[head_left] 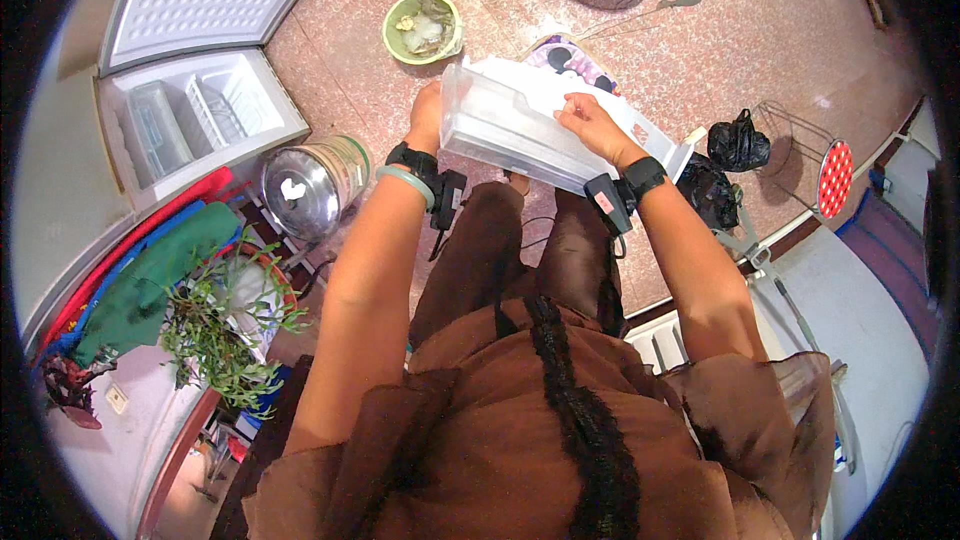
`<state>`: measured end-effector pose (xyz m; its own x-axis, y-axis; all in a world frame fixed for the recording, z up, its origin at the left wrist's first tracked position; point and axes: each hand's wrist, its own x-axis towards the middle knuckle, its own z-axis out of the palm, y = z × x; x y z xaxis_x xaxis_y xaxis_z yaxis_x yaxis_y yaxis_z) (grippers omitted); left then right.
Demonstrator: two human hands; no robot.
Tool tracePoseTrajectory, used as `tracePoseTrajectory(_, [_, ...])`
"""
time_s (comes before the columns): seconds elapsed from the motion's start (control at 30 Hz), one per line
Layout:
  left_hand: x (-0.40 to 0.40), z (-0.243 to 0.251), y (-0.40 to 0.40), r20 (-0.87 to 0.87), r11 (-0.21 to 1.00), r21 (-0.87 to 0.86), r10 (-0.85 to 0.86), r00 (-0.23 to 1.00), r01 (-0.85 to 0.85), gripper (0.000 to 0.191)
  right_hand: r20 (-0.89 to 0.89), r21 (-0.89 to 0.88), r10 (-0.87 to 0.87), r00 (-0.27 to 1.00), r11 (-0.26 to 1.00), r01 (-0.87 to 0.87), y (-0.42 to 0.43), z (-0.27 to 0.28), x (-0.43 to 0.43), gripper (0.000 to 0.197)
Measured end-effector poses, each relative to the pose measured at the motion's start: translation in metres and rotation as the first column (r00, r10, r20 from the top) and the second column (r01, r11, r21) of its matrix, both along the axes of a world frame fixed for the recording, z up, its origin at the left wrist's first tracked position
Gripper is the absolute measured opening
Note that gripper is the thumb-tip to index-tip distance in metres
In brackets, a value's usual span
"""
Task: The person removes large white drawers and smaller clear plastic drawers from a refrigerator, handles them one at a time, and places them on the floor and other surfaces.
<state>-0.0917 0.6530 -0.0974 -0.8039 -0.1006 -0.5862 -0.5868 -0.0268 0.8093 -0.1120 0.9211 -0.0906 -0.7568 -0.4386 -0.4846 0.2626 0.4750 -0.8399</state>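
Note:
A clear plastic freezer drawer is held out in front of me, tilted above the floor. My left hand grips its left end, fingers partly hidden behind the wall. Over the drawer's middle, my right hand has bent fingers close together; whether they pinch something is unclear. Bright white material with a red print lies past that hand, its shape washed out by glare. Behind the drawer shows part of a purple patterned seat or mat.
An open freezer stands at left, its door swung back. Beyond the drawer sits a green basin with icy-looking contents. A metal-topped drum and potted plant are left. Black bags and a red-and-white stool are right.

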Motion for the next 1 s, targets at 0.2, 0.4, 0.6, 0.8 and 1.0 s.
tracePoseTrajectory(0.2, [-0.001, 0.019, 0.023, -0.005, 0.999, -0.011, 0.037, 0.999, -0.037, 0.024, 0.237, -0.034, 0.217, 0.947, 0.976, -0.215, 0.008, -0.028, -0.020, 0.023])
tracePoseTrajectory(0.4, [-0.002, -0.009, -0.020, -0.040, 0.925, -0.332, -0.211, 0.977, 0.186, 0.020, -0.066, -0.149, 0.203, 0.977, 0.966, -0.211, -0.019, 0.033, -0.024, 0.023])
tracePoseTrajectory(0.6, [-0.015, 0.039, 0.013, 0.107, 0.975, 0.219, -0.054, 0.993, 0.030, 0.015, -0.382, 0.190, 0.108, 0.918, 0.981, -0.036, 0.017, 0.076, -0.008, 0.024])
tracePoseTrajectory(0.8, [-0.017, 0.043, 0.001, 0.008, 0.932, 0.167, -0.329, 0.944, 0.323, 0.017, -0.572, 0.348, 0.078, 0.817, 0.925, 0.155, 0.009, 0.094, -0.005, 0.026])
tracePoseTrajectory(1.0, [-0.011, 0.029, -0.017, 0.342, 0.941, 0.216, -0.322, 0.883, 0.259, 0.032, -0.647, 0.465, 0.230, 0.727, 0.875, 0.137, 0.006, 0.098, 0.002, 0.027])
